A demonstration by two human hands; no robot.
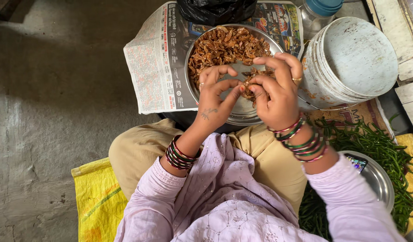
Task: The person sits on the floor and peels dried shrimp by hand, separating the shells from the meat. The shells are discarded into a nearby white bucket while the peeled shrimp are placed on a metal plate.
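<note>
head view: both hands (246, 92) pinch dried shrimp (250, 85).

Part of the steel bowl (260, 114) is hidden by the left hand (215, 101) and the right hand (276, 96). The small brown piece pinched above the bowl is too covered to be told. Behind the bowl, the black bag (215, 10) and blue-lidded jar (321, 11) are cut off by the top edge.
</note>
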